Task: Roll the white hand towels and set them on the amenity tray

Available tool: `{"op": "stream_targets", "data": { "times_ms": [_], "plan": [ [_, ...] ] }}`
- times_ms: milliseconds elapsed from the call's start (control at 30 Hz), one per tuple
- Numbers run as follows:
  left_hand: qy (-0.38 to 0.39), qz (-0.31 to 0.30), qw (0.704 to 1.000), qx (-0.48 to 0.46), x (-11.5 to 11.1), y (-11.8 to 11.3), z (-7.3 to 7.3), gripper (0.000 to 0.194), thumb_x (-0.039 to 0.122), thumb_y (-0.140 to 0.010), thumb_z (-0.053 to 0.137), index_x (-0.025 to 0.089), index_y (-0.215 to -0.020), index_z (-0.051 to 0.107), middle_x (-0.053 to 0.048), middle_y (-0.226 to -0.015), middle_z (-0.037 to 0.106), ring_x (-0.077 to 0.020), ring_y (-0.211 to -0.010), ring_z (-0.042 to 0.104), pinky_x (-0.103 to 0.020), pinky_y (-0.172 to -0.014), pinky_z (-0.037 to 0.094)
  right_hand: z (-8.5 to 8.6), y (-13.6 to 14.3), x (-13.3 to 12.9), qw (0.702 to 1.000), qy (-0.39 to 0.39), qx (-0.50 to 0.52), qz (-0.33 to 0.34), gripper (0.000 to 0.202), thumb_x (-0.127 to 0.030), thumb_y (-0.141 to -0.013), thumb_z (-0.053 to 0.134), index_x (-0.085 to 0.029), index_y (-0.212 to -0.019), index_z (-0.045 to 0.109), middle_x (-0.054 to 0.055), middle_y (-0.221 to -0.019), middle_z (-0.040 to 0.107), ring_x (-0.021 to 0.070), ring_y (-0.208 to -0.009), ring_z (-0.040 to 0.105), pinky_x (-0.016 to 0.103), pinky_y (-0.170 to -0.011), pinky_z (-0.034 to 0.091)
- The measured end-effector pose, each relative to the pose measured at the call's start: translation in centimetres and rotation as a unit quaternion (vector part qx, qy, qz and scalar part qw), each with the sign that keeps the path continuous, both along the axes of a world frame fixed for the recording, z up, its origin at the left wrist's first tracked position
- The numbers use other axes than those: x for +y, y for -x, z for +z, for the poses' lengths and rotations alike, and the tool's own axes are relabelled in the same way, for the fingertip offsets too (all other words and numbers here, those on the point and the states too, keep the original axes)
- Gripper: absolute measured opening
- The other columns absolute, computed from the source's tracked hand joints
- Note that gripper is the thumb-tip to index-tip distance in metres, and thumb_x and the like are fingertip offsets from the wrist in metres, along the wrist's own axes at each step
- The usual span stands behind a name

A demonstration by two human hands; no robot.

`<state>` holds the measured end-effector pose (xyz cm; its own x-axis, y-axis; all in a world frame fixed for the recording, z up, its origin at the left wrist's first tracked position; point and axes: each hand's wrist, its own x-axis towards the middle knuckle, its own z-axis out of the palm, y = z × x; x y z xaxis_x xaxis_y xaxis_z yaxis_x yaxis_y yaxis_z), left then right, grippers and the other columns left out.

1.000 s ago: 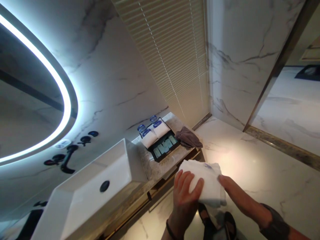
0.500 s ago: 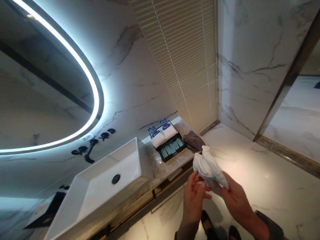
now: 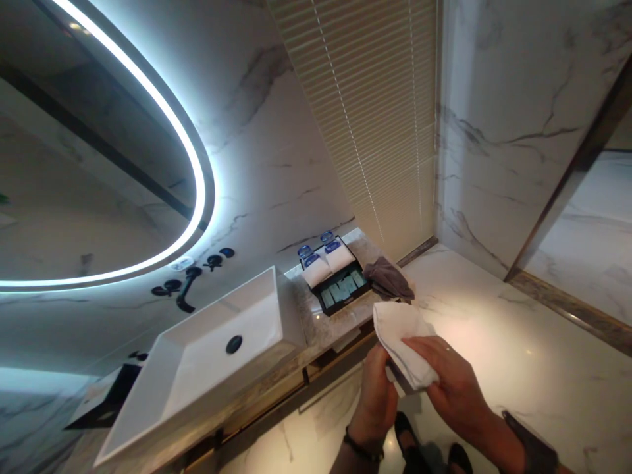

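Note:
A white cloth (image 3: 402, 336), folded over into a flat piece, is held between my two hands, beyond the counter's front edge. My left hand (image 3: 378, 392) grips its lower left side, with the fingers partly hidden behind it. My right hand (image 3: 451, 372) is closed on the right side, its fingers lying over the top of the cloth. Something greyish shows beneath the cloth by my left hand; I cannot make out what it is. A crumpled grey-brown cloth (image 3: 388, 278) lies on the counter's end, just past the white one.
On the stone counter (image 3: 316, 329), a black tray (image 3: 344, 304) holds rolled white towels (image 3: 328, 261) and small packets, with two glasses behind. Left of it are a white basin (image 3: 207, 375) and black wall taps (image 3: 187, 289). A lit oval mirror hangs above.
The white cloth has gone from bunched up to folded flat. My left fingers have closed on it, and my right fingers now lie over its top. The view has shifted slightly.

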<state>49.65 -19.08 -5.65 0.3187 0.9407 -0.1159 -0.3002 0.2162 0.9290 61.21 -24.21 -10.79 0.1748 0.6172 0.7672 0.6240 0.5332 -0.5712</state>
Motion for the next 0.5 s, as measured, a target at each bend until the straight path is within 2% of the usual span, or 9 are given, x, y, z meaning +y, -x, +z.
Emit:
{"op": "stream_targets", "data": {
  "times_ms": [133, 233, 300, 367, 400, 500],
  "plan": [
    [-0.038, -0.018, 0.998, 0.046, 0.7, -0.4, 0.6, 0.015, 0.021, -0.068, 0.062, 0.013, -0.076, 0.07, -0.002, -0.074, 0.066, -0.0142, -0.071, 0.054, -0.024, -0.069, 0.042, 1.5, -0.2, 0.3, 0.998, 0.032, 0.061, 0.002, 0.04, -0.013, -0.081, 0.044, -0.021, -0.113, 0.066, 0.006, -0.096, 0.065, 0.0195, -0.09, 0.06, 0.032, -0.076, 0.051],
    [-0.04, -0.035, 0.995, 0.084, 1.8, -0.3, 0.7, 0.019, 0.019, -0.068, 0.056, 0.013, -0.079, 0.071, 0.0, -0.066, 0.062, -0.0124, -0.064, 0.051, -0.022, -0.063, 0.039, 3.2, -0.9, 0.6, 0.989, 0.099, 0.106, 0.004, 0.032, -0.025, -0.081, 0.047, -0.019, -0.098, 0.074, 0.004, -0.076, 0.065, 0.0194, -0.071, 0.061, 0.03, -0.06, 0.05],
    [-0.054, -0.04, 0.991, 0.116, 2.9, 0.3, 1.0, 0.023, 0.019, -0.067, 0.052, 0.013, -0.081, 0.07, 0.001, -0.062, 0.06, -0.0111, -0.059, 0.049, -0.021, -0.057, 0.035, 4.2, -2.5, 0.8, 0.976, 0.154, 0.152, -0.02, 0.029, -0.037, -0.084, 0.052, -0.018, -0.081, 0.074, 0.002, -0.067, 0.065, 0.0182, -0.06, 0.059, 0.028, -0.052, 0.047],
    [-0.061, -0.019, 0.987, 0.15, 4.1, 1.7, 1.6, 0.027, 0.019, -0.064, 0.051, 0.014, -0.082, 0.07, 0.001, -0.061, 0.059, -0.0105, -0.054, 0.046, -0.02, -0.052, 0.032, 4.8, -5.5, 0.9, 0.955, 0.196, 0.203, -0.087, 0.036, -0.047, -0.083, 0.058, -0.016, -0.069, 0.07, 0.003, -0.06, 0.065, 0.0174, -0.055, 0.057, 0.027, -0.048, 0.043],
    [-0.064, 0.005, 0.984, 0.166, 4.9, 2.7, 2.0, 0.028, 0.02, -0.062, 0.051, 0.014, -0.083, 0.069, 0.002, -0.061, 0.059, -0.0104, -0.053, 0.046, -0.02, -0.05, 0.032, 5.0, -7.5, 0.8, 0.941, 0.207, 0.229, -0.138, 0.036, -0.048, -0.081, 0.062, -0.014, -0.07, 0.07, 0.003, -0.059, 0.064, 0.0177, -0.055, 0.056, 0.028, -0.049, 0.042],
    [-0.079, 0.103, 0.969, 0.209, 7.4, 7.3, 3.4, 0.037, 0.021, -0.057, 0.053, 0.016, -0.091, 0.067, 0.003, -0.061, 0.06, -0.0106, -0.052, 0.047, -0.019, -0.049, 0.034, 5.3, -14.4, -0.5, 0.88, 0.234, 0.29, -0.294, 0.033, -0.035, -0.08, 0.067, -0.003, -0.085, 0.073, 0.011, -0.058, 0.066, 0.0156, -0.047, 0.053, 0.032, -0.048, 0.038]
  ]
}}
